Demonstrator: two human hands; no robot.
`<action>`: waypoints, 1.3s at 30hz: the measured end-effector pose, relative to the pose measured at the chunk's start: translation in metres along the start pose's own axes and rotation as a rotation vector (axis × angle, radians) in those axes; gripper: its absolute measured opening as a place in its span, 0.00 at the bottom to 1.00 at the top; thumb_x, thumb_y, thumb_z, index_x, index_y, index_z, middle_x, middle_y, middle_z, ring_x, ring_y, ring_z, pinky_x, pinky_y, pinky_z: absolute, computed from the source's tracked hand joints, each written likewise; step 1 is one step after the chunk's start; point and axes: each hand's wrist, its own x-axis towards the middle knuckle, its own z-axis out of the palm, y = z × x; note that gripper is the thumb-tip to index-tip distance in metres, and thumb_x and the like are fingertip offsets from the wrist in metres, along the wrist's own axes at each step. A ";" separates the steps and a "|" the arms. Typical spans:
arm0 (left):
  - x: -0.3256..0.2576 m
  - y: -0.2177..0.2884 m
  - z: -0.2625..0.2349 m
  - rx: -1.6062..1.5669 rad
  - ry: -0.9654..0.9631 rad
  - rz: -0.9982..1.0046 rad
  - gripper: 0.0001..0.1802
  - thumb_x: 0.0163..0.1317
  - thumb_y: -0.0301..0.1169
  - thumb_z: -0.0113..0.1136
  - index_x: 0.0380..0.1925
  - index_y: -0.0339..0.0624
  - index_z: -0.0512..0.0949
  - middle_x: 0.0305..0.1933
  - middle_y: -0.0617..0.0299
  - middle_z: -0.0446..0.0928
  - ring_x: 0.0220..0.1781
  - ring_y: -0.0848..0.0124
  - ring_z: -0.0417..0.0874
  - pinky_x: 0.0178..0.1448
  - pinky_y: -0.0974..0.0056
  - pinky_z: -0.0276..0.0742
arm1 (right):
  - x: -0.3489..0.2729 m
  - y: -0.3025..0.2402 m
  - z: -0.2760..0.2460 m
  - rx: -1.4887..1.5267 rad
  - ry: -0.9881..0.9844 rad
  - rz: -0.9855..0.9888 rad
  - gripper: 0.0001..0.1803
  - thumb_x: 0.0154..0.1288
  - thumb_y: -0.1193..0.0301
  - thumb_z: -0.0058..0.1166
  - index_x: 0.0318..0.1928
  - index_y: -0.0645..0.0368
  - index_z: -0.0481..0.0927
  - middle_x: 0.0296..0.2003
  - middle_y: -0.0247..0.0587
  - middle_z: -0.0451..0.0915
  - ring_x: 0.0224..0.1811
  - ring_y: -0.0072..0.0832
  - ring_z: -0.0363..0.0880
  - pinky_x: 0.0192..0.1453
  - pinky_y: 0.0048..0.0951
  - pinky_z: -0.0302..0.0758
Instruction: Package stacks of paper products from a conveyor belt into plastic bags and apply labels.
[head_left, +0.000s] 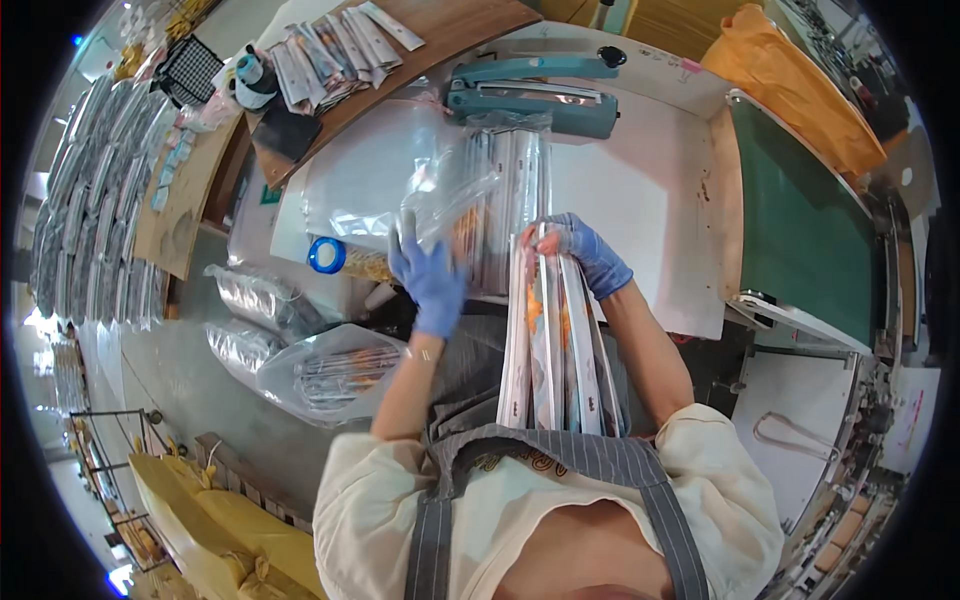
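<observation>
Blue gloves (597, 268) cover the two hands I watch from afar, and these are apart; the right hand (585, 255) is clamped on the far end of one bundle of slim packets (566, 340), its near end at the striped apron (612, 457); I see several packets but cannot count them exactly; the left hand (430, 285), blurred, has its fingers spread near clear plastic (415, 170), and I cannot tell whether they touch; farther off, one teal sealer (540, 100) rests on the white table (630, 200); one orange bag (790, 90) lies far right.
</observation>
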 end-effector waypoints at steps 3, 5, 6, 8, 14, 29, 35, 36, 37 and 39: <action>0.016 -0.061 0.031 -0.085 -0.215 -0.039 0.16 0.53 0.32 0.55 0.43 0.41 0.74 0.58 0.51 0.64 0.50 0.52 0.71 0.48 0.55 0.70 | 0.022 -0.003 0.031 -0.055 -0.029 0.026 0.19 0.43 0.63 0.53 0.33 0.66 0.79 0.29 0.40 0.79 0.33 0.25 0.76 0.44 0.23 0.71; 0.008 -0.066 0.024 -0.193 -0.394 0.060 0.29 0.49 0.26 0.53 0.56 0.45 0.66 0.57 0.50 0.66 0.45 0.50 0.75 0.43 0.59 0.74 | 0.038 0.005 0.043 0.013 -0.093 0.063 0.19 0.44 0.67 0.54 0.37 0.65 0.79 0.30 0.41 0.79 0.34 0.26 0.77 0.47 0.24 0.71; -0.017 -0.069 0.024 -0.238 -0.337 0.028 0.18 0.54 0.30 0.52 0.47 0.44 0.72 0.54 0.50 0.69 0.36 0.54 0.78 0.35 0.57 0.75 | 0.046 0.010 0.055 0.071 -0.127 0.078 0.20 0.47 0.66 0.55 0.41 0.64 0.78 0.32 0.41 0.79 0.36 0.26 0.77 0.48 0.24 0.71; -0.034 -0.050 -0.013 -0.180 -0.256 0.424 0.25 0.52 0.28 0.53 0.54 0.49 0.68 0.53 0.54 0.70 0.29 0.58 0.79 0.29 0.58 0.75 | 0.054 0.025 0.060 0.137 -0.138 0.087 0.22 0.49 0.65 0.56 0.45 0.64 0.76 0.35 0.41 0.79 0.37 0.27 0.77 0.48 0.25 0.71; -0.045 -0.024 -0.014 -0.398 -0.090 0.260 0.34 0.50 0.24 0.51 0.61 0.55 0.61 0.56 0.57 0.69 0.29 0.64 0.79 0.26 0.66 0.74 | -0.009 0.014 0.084 0.572 0.088 0.095 0.35 0.53 0.53 0.59 0.57 0.58 0.65 0.48 0.40 0.71 0.51 0.28 0.71 0.55 0.29 0.70; -0.051 0.070 -0.042 -0.518 -0.506 0.815 0.34 0.51 0.27 0.49 0.62 0.56 0.59 0.57 0.56 0.66 0.21 0.71 0.71 0.20 0.69 0.69 | -0.187 0.066 0.080 -0.281 0.654 -0.166 0.38 0.62 0.71 0.47 0.67 0.64 0.42 0.65 0.50 0.51 0.68 0.31 0.46 0.68 0.26 0.46; -0.010 0.057 -0.090 -0.810 -0.561 0.901 0.31 0.49 0.29 0.53 0.58 0.55 0.65 0.54 0.60 0.71 0.29 0.71 0.78 0.27 0.67 0.74 | -0.229 0.009 0.095 -0.236 0.570 -0.263 0.32 0.64 0.64 0.45 0.64 0.65 0.53 0.64 0.47 0.55 0.64 0.35 0.57 0.65 0.32 0.55; 0.018 0.056 -0.092 -0.695 -0.525 0.860 0.31 0.49 0.28 0.54 0.57 0.52 0.66 0.53 0.58 0.72 0.32 0.67 0.78 0.32 0.65 0.75 | -0.220 -0.039 0.087 -0.637 0.497 -0.195 0.31 0.61 0.65 0.48 0.62 0.64 0.57 0.60 0.48 0.60 0.59 0.38 0.63 0.60 0.33 0.61; 0.048 0.057 -0.091 -0.585 -0.485 0.822 0.31 0.48 0.28 0.55 0.57 0.49 0.66 0.51 0.56 0.73 0.35 0.64 0.78 0.37 0.62 0.75 | -0.210 -0.072 0.071 -1.039 0.418 -0.122 0.30 0.58 0.66 0.51 0.60 0.63 0.61 0.55 0.49 0.66 0.54 0.42 0.69 0.55 0.34 0.66; 0.096 0.050 -0.068 -0.904 -0.510 0.616 0.26 0.46 0.23 0.57 0.50 0.39 0.69 0.42 0.48 0.75 0.41 0.52 0.75 0.46 0.57 0.71 | -0.176 -0.095 0.027 -1.719 0.185 -0.138 0.23 0.50 0.70 0.56 0.48 0.62 0.70 0.40 0.51 0.72 0.40 0.46 0.73 0.42 0.38 0.71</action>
